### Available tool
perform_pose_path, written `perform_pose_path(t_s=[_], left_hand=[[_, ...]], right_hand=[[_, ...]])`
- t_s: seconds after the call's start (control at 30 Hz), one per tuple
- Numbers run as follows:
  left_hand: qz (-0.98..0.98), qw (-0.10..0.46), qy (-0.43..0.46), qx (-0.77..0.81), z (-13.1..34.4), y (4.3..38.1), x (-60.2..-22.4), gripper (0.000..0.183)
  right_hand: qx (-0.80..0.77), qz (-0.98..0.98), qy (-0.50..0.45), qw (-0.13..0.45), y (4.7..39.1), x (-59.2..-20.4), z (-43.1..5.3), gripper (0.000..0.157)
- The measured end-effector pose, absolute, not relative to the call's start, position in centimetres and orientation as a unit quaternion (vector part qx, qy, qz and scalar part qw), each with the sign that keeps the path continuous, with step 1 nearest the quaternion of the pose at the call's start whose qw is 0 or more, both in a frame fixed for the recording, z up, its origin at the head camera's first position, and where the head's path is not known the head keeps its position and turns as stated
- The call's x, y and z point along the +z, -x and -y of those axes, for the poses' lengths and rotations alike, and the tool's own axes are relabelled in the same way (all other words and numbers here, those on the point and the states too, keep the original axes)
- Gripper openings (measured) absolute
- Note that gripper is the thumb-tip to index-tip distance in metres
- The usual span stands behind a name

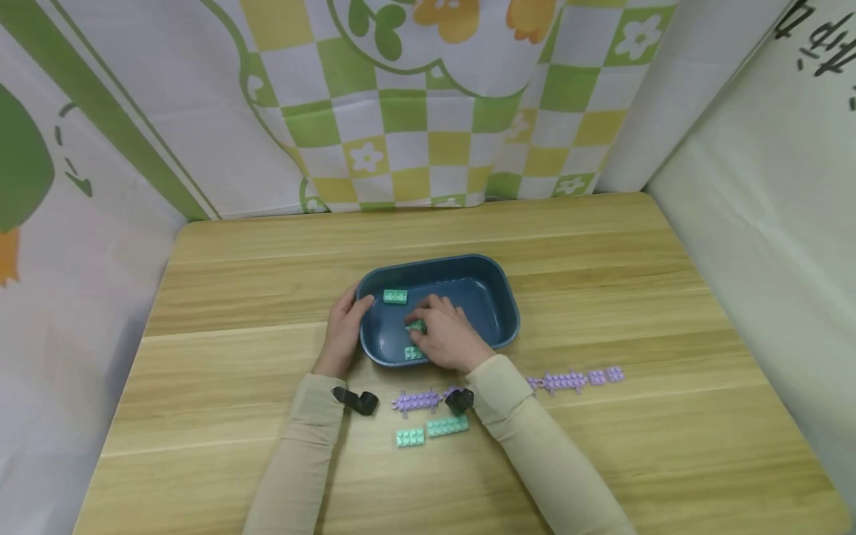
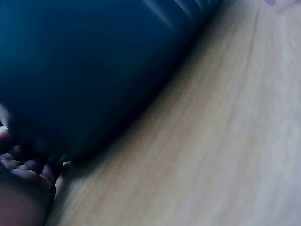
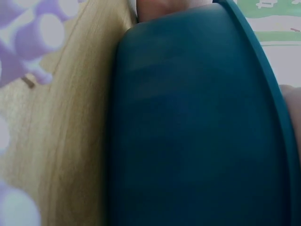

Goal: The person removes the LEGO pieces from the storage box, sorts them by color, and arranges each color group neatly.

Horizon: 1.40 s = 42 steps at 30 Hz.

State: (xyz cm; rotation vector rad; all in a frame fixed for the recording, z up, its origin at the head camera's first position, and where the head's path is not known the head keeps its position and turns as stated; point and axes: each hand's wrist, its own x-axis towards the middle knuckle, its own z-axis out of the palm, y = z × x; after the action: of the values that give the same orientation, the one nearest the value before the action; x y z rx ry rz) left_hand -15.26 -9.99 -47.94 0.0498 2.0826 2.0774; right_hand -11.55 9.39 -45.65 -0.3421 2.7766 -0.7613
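Observation:
A dark blue plastic tub (image 1: 476, 301) sits mid-table. My left hand (image 1: 342, 334) holds its left end, thumb over the rim and fingers along the outside. Inside the tub, my right hand (image 1: 449, 332) pinches a small green building block (image 1: 417, 325) between thumb and fingers. Another green block (image 1: 395, 296) lies in the tub's far left part, and a third green block (image 1: 414, 353) is by the near wall, partly covered by the right hand. Both wrist views mostly show the tub's outer wall (image 2: 94, 70), with part of the left hand (image 2: 23, 188) at its corner.
In front of the tub lie a purple studded strip (image 1: 416, 401) and two green blocks (image 1: 447, 426). Farther right, another purple strip (image 1: 564, 381) and small purple blocks (image 1: 605, 375) form a row, partly hidden by the right forearm. A checked curtain (image 1: 428, 148) hangs behind the table.

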Motion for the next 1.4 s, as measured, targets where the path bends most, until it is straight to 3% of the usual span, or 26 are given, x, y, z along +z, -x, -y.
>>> perform_pose_path(t_s=[0.63, 0.87, 1.17, 1.4], left_hand=[[-0.7, 0.102, -0.02, 0.706, 9.6, 15.3, -47.8, 0.044], [-0.696, 0.108, -0.004, 0.71, 9.7, 16.2, -49.8, 0.044], [-0.697, 0.091, -0.004, 0.711, 9.8, 16.4, -50.8, 0.043], [-0.702, 0.095, -0.005, 0.706, 10.1, 16.2, -51.0, 0.044]], right_hand=[[-0.291, -0.947, 0.079, 0.114, 11.7, -45.1, -9.6, 0.014], [-0.283, -0.949, 0.068, 0.118, 11.7, -45.1, -9.6, 0.015], [-0.371, -0.924, 0.063, 0.068, 11.7, -45.1, -9.8, 0.013], [-0.446, -0.892, 0.075, -0.015, 11.2, -45.5, -10.0, 0.018]])
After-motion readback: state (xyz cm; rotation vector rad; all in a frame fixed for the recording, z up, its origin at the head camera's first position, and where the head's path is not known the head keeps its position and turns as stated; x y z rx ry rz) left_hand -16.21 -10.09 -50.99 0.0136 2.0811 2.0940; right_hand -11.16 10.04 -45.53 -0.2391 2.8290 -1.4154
